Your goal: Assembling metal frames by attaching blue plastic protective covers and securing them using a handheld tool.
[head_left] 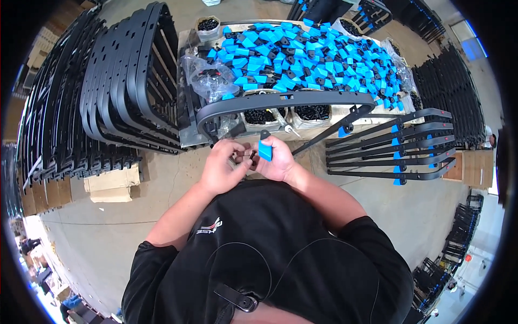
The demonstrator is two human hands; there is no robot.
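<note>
In front of my chest, my right hand (281,163) is closed on a blue and black plastic piece (265,151), its thumb pressed along the top. My left hand (222,168) is beside it, fingers curled and pinching a small dark bolt-like part (252,155). The two hands nearly touch, so part of the left fingers' grip is hidden. Just beyond them stands a black curved frame (286,100), propped against the table's near side. Behind it, a large heap of similar blue and black pieces (302,54) covers the table.
Bins of small black parts (312,112) stand at the table's near edge, with another bin (208,28) at its far left. Clear plastic bags (208,78) lie nearby. Black frames (121,70) stand stacked on the left; frames with blue pieces (391,146) stand on the right. Cardboard (112,183) lies on the floor.
</note>
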